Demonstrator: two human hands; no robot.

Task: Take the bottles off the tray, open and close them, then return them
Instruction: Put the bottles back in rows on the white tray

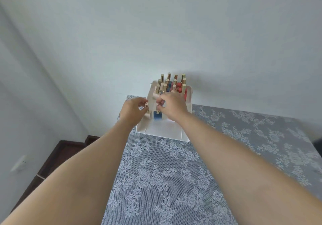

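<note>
A white tray [167,130] stands on short legs at the table's far edge. Several small bottles with gold caps [171,82] stand in rows at its back, with blue and red bodies. A blue bottle [157,116] stands in the front row. My right hand [171,105] reaches over the tray and its fingers pinch the gold cap of that blue bottle. My left hand [135,108] is at the tray's left edge, fingers curled round a pale bottle with a gold cap [146,104]; most of that bottle is hidden.
The table carries a grey lace cloth [174,181] with white flowers. A pale wall rises right behind the tray. Dark wooden flooring [57,156] shows to the left of the table, with a wall socket [19,163] low on the left wall.
</note>
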